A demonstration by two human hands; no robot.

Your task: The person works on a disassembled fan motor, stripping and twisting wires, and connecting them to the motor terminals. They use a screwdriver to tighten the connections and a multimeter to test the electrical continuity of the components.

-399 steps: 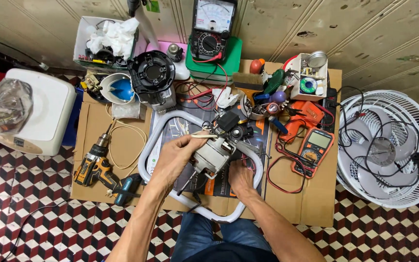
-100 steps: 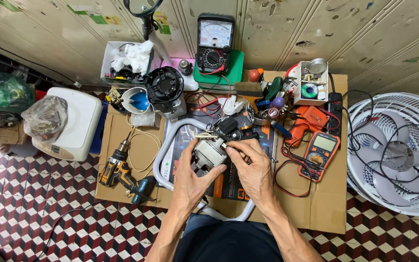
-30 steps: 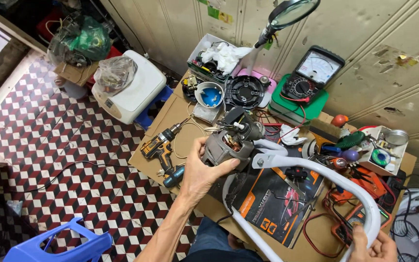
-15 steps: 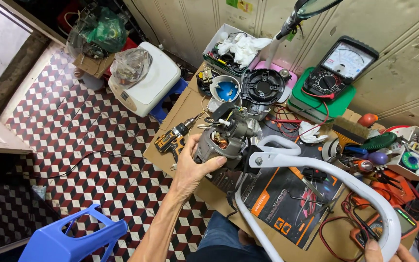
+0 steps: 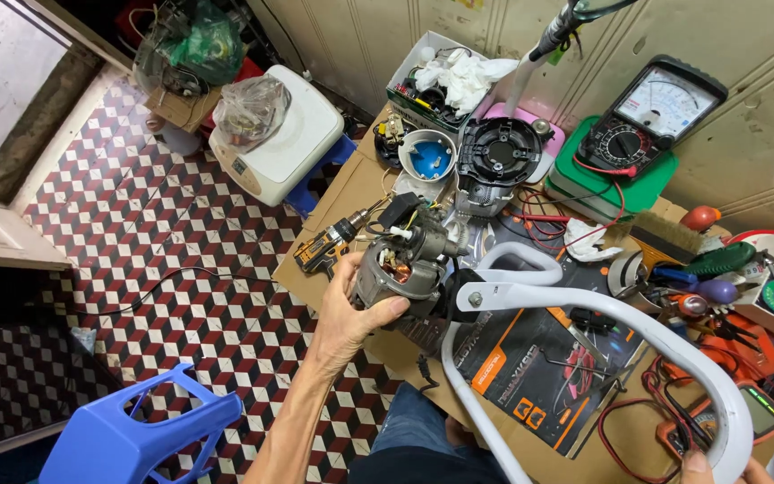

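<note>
Fan motor [image 5: 405, 269] lifted above workbench [image 5: 351, 193] edge, joined to white curved frame [image 5: 602, 314]. Likely heavy, rigid metal; copper windings exposed, fragile, so grip housing only. Left hand [image 5: 351, 314] fingers clenched round housing. Right hand [image 5: 705, 468] at frame's far end, mostly cut off; grip unclear. Joint detail hidden.

Left forearm bare from elbow to wrist; no sleeve, watch, band or glove is seen on it. Left hand [image 5: 348, 309] ungloved, no ring visible on the fingers that show; nails cut short. Right hand [image 5: 709, 468] seen only as fingertips at the bottom edge of the view, also ungloved. Lap partly seen at the bottom, under the near edge of the table: blue denim trousers are worn, with a dark garment over them.
</note>
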